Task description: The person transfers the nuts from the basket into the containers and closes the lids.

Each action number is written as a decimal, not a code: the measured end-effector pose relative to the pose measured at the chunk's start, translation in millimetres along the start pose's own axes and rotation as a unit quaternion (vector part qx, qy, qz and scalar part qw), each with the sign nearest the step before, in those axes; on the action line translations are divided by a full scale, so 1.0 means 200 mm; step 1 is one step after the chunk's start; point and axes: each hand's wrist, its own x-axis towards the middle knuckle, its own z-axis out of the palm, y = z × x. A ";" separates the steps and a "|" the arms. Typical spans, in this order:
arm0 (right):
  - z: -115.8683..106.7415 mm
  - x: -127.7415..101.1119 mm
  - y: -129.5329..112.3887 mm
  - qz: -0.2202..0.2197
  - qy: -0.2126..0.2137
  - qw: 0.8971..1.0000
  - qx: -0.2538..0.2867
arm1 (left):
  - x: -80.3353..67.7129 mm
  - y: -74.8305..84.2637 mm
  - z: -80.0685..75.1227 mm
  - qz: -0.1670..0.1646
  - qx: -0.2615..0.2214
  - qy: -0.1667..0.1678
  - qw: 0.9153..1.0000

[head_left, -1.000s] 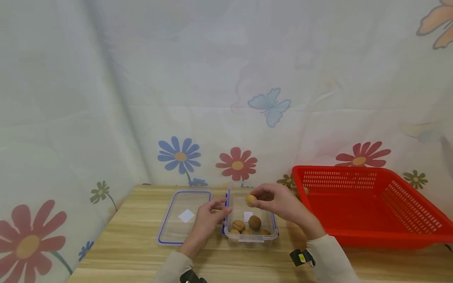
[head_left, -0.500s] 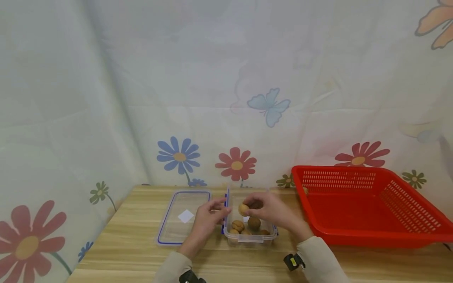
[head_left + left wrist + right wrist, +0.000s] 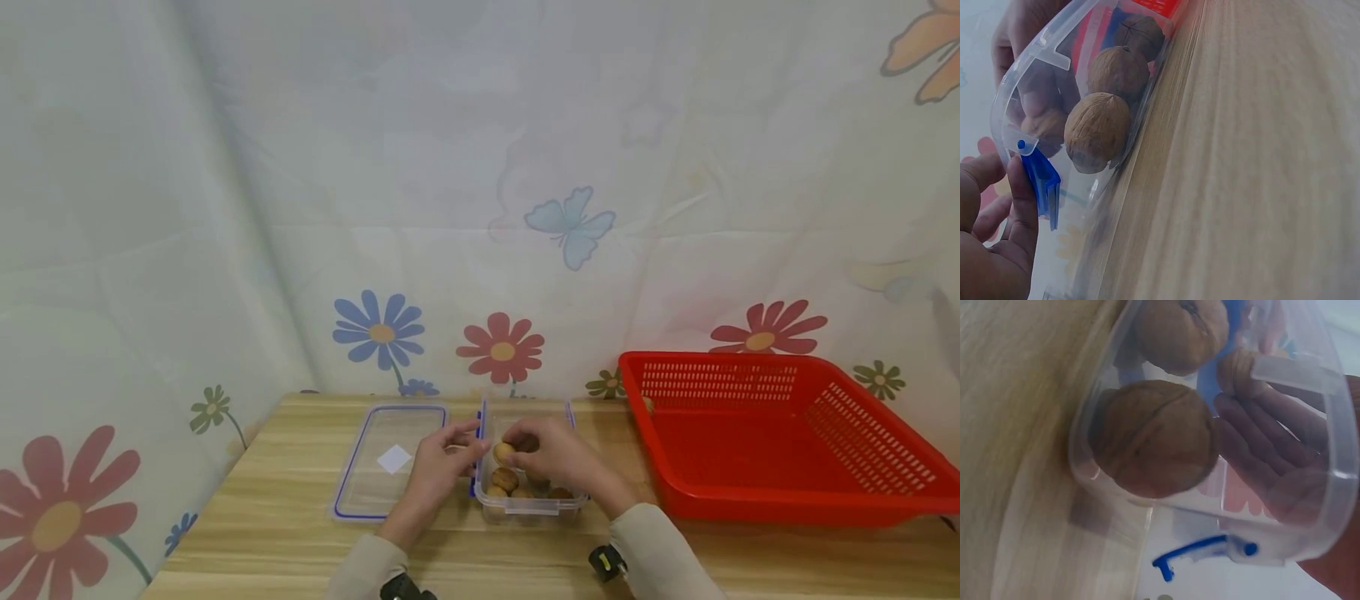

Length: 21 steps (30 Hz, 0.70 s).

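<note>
Flowered cloth backs the wooden table (image 3: 285,533). I see my right hand (image 3: 551,457) pinching 1 walnut (image 3: 503,451) inside the clear box (image 3: 528,505); my left hand (image 3: 438,468) grips its blue clip (image 3: 1044,181). The nut looks light, hard, round: fingertip hold.

No readable text — none anywhere

Clear glossy plastic box (image 3: 530,503), wrinkled walnuts (image 3: 505,479), wood-grain table (image 3: 262,533)

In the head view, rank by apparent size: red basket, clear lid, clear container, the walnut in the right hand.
1. Red perforated plastic basket
2. Clear blue-rimmed lid and clear plastic container: look alike, unranked
3. Brown walnut, smallest
</note>
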 end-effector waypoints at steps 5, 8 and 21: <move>0.03 0.02 0.01 0.000 0.007 1.000 -0.016 | 0.00 0.00 0.00 -0.001 -0.004 -0.002 1.000; 0.05 0.04 0.03 0.001 0.008 1.000 -0.023 | 0.00 0.00 0.00 -0.003 -0.002 -0.002 1.000; 0.08 0.06 0.05 0.010 0.008 0.999 -0.045 | 0.00 0.01 0.00 -0.003 -0.002 0.000 1.000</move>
